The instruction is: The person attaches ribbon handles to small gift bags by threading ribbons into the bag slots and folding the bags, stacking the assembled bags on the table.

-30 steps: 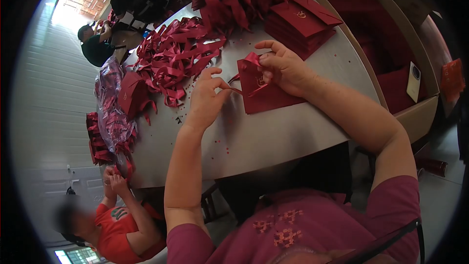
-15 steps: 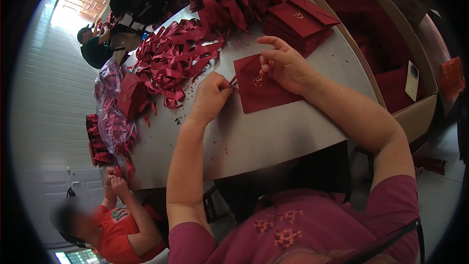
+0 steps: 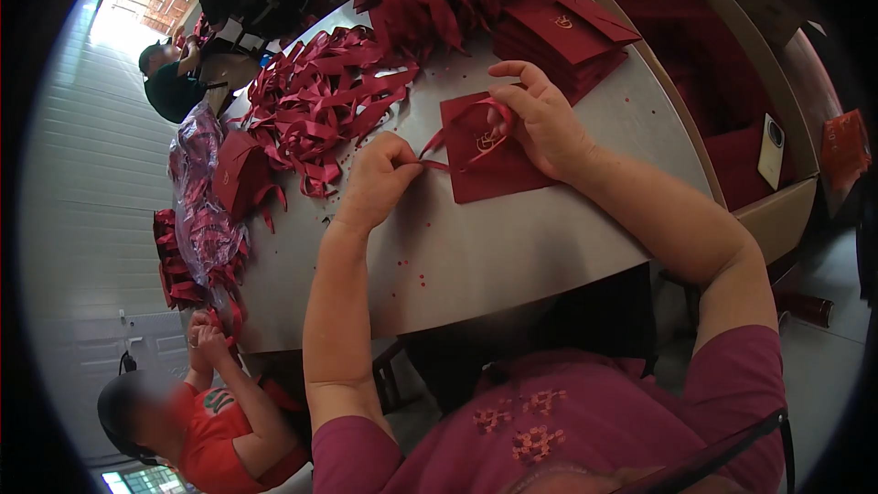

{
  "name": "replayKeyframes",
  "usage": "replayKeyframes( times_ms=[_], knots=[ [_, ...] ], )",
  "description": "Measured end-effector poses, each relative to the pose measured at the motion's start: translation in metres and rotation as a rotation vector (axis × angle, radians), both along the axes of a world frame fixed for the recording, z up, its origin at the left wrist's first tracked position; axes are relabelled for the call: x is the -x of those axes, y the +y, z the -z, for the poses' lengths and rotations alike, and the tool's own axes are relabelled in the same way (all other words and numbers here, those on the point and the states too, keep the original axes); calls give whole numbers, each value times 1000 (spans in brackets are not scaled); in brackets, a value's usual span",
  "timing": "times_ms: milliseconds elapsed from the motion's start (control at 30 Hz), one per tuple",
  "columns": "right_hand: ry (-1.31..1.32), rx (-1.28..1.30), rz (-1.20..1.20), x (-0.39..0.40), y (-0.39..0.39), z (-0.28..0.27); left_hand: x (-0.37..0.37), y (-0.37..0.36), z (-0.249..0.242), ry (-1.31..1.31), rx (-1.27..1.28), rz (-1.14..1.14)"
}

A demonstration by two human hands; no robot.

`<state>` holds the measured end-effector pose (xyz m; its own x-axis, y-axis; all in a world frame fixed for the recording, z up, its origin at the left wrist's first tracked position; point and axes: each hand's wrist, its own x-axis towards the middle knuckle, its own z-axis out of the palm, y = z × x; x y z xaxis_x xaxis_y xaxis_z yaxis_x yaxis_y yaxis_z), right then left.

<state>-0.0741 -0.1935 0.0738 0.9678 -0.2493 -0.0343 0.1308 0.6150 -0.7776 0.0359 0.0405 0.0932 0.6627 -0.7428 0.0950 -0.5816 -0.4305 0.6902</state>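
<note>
dark red ribbon [image 3: 462,142] is being threaded as a handle through a flat red paper bag [image 3: 489,160] lying on the grey table [image 3: 512,247], just in front of the person. the left hand [image 3: 380,178] pinches the ribbon's end tight, pulling it left; the right hand [image 3: 540,119] presses the bag's top, fingers half spread, the loop beside them. next likely needs knotting or feeding the end through.

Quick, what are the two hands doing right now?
Left hand: closed, pinching the red ribbon.
Right hand: fingers partly open, pressing on the red envelope, touching the ribbon loop.
</note>
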Motion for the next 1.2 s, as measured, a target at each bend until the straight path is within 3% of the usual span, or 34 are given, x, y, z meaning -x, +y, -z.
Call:
replayKeyframes(
  times_ms=[67,300,467,600,667,767,900,1200],
  knots=[
    [-26,48,25,0,1,1,-9,10,3,93,-5,-18],
    [-40,142,-21,-3,2,2,9,-17,-8,36,128,-102],
    [-40,162,-40,-3,-1,3,-1,-29,1,-211,-28,46],
    [-31,192,-54,-4,-1,4,-3,-33,8,-176,-148,0],
    [-29,198,-51,-4,-2,5,3,-36,19,-471,-112,-60],
    [-27,194,-53,-3,-1,4,8,-34,31,-630,-140,-120],
    [9,245,-65,-1,-1,0,7,-25,24,-608,-129,-71],
    [-8,342,-103,-2,0,1,5,-3,-15,-143,-60,195]
  ],
)
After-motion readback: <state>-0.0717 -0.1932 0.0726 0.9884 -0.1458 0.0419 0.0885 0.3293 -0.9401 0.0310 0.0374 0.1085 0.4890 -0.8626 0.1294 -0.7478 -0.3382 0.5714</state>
